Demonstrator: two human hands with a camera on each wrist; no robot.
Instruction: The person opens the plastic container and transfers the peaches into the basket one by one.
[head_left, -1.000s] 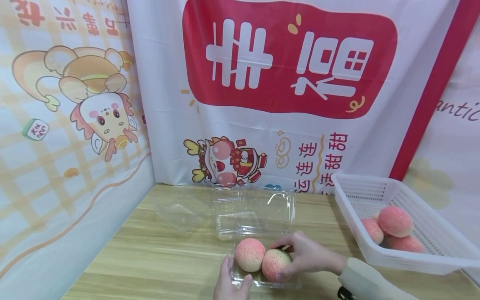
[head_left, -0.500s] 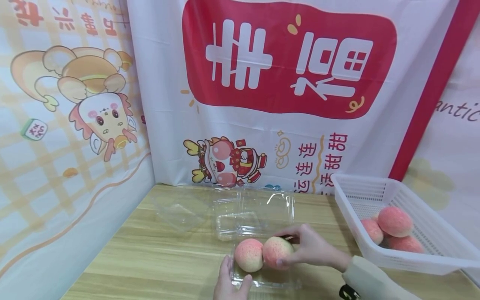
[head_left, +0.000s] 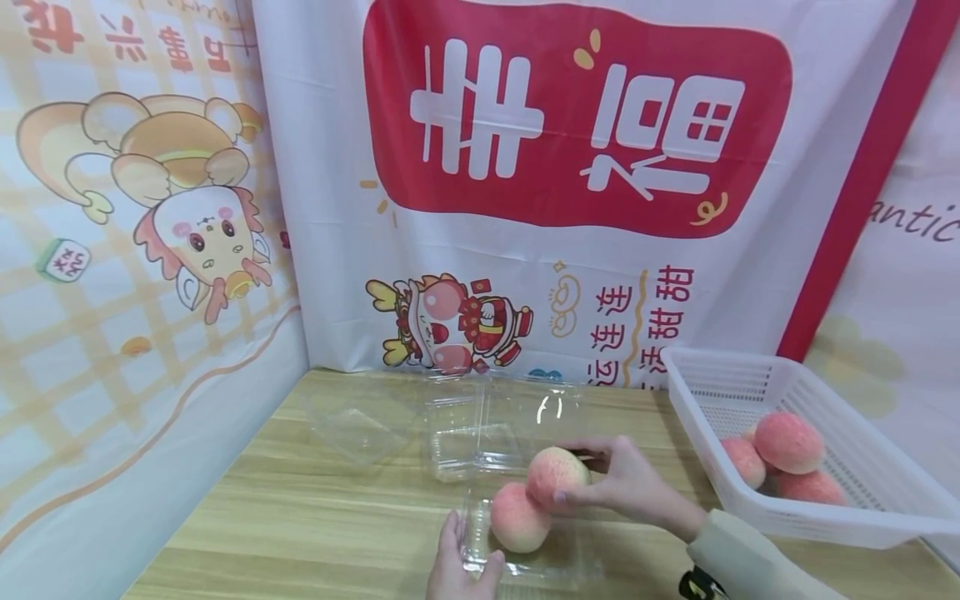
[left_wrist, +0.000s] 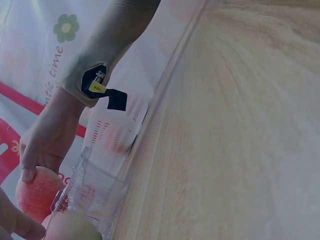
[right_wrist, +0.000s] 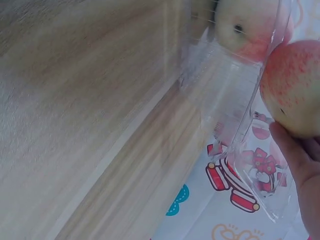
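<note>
My right hand [head_left: 626, 483] grips a pink and pale yellow peach [head_left: 557, 477] over the far side of a clear plastic clamshell box. A second peach [head_left: 520, 518] sits inside the box, against the held one in the head view. In the right wrist view the held peach [right_wrist: 295, 87] is up at the box's rim, and the other peach [right_wrist: 247, 27] shows through the clear wall [right_wrist: 205, 75]. My left hand [head_left: 465, 565] holds the box's near left corner, thumb at the near edge. Some of its fingers are hidden.
Other clear plastic boxes [head_left: 450, 442] lie behind on the wooden table [head_left: 277, 517], their outlines hard to separate. At the right stands a white plastic basket [head_left: 885, 517] with several peaches [head_left: 789, 442]. A printed cloth [head_left: 337, 250] hangs at the back.
My right hand has raised its peach and moved it away from me, out of the box's near right part. The other peach has shifted right. My left hand has stayed put.
</note>
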